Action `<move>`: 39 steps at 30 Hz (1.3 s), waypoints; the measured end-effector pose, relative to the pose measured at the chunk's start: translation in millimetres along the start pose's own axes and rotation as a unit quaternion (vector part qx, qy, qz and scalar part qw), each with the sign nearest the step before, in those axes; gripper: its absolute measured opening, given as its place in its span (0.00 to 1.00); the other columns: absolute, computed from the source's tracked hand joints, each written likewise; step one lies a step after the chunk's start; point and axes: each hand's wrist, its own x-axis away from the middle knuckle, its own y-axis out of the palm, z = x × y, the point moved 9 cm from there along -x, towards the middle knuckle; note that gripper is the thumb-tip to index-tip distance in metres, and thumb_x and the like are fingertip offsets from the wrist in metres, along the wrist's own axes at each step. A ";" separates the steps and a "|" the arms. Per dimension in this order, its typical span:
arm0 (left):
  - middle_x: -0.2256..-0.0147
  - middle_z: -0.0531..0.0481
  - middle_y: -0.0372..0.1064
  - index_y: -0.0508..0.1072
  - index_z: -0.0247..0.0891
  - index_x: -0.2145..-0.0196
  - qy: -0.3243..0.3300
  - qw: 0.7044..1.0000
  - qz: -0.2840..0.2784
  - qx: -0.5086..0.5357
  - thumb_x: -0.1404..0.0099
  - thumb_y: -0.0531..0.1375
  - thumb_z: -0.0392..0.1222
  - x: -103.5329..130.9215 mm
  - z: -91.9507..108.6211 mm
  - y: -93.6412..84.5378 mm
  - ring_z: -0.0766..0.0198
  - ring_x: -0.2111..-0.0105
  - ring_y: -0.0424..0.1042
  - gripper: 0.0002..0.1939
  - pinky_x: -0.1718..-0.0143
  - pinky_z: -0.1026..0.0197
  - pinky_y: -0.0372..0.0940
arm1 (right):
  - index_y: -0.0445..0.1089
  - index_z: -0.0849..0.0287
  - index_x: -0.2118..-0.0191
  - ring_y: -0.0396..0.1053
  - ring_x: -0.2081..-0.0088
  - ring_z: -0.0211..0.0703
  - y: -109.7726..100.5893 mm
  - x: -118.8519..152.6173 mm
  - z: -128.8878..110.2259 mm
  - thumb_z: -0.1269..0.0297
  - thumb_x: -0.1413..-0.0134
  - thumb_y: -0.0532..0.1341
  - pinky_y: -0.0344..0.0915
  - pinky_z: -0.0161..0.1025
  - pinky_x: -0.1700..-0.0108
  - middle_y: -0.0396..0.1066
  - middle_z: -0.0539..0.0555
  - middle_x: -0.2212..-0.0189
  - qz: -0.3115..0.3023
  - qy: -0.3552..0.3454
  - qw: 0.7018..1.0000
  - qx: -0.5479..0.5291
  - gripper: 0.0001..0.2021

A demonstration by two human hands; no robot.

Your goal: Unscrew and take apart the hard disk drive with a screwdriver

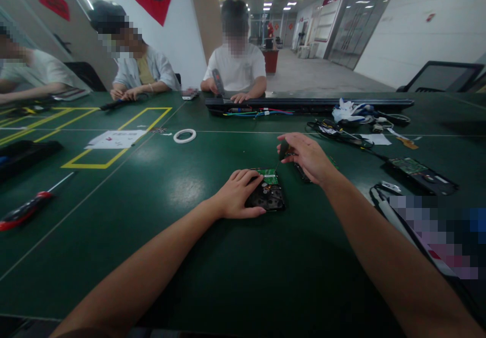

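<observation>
A hard drive (270, 196) with a green circuit board (270, 177) at its far end lies flat on the green table. My left hand (239, 194) grips it from the left, fingers over the top and thumb along the near edge. Pinched in my right hand (304, 156) is a small dark-handled screwdriver (283, 150), its thin shaft slanting down to the board's far right corner. Whether the tip touches a screw is too small to tell. Behind and under my right hand, another drive (302, 172) is partly hidden.
Another drive (421, 173) lies at right, near cables (330, 128). A tape roll (185, 135), a paper sheet (116, 139) and a red-black screwdriver (30, 209) are to the left. A long black unit (304, 104) spans the back; several people sit around the table.
</observation>
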 end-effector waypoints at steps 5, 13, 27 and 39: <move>0.36 0.33 0.59 0.57 0.36 0.28 0.000 1.000 0.002 0.004 0.35 0.57 0.75 0.3 -0.4 0.5 0.36 0.36 0.59 0.50 0.34 0.35 0.54 | 0.80 0.53 0.58 0.70 0.56 0.46 -2.8 0.0 -5.7 0.53 0.39 0.66 0.69 0.38 0.68 0.76 0.56 0.56 0.012 -0.025 0.998 0.051 0.11; 0.36 0.32 0.59 0.57 0.36 0.28 0.001 1.000 0.004 0.003 0.35 0.57 0.75 0.9 -0.8 1.9 0.36 0.36 0.60 0.51 0.34 0.35 0.54 | 0.72 0.56 0.62 0.76 0.57 0.46 8.5 5.3 -4.5 0.56 0.40 0.68 0.70 0.40 0.61 0.79 0.57 0.60 -0.019 -0.001 1.000 -0.009 0.10; 0.36 0.33 0.59 0.57 0.36 0.28 0.000 1.000 0.001 0.007 0.35 0.56 0.75 0.9 -0.9 0.9 0.36 0.36 0.59 0.51 0.33 0.35 0.53 | 0.77 0.56 0.62 0.72 0.57 0.47 5.9 -1.1 4.6 0.53 0.36 0.62 0.74 0.43 0.59 0.75 0.57 0.61 -0.025 0.018 0.999 -0.035 0.12; 0.36 0.33 0.59 0.57 0.36 0.28 0.000 1.000 0.002 0.013 0.36 0.57 0.76 0.5 -1.3 1.4 0.36 0.36 0.59 0.52 0.34 0.35 0.53 | 0.76 0.55 0.62 0.73 0.56 0.45 8.8 4.3 -6.5 0.53 0.40 0.68 0.71 0.39 0.61 0.76 0.55 0.59 -0.030 -0.013 0.999 0.001 0.11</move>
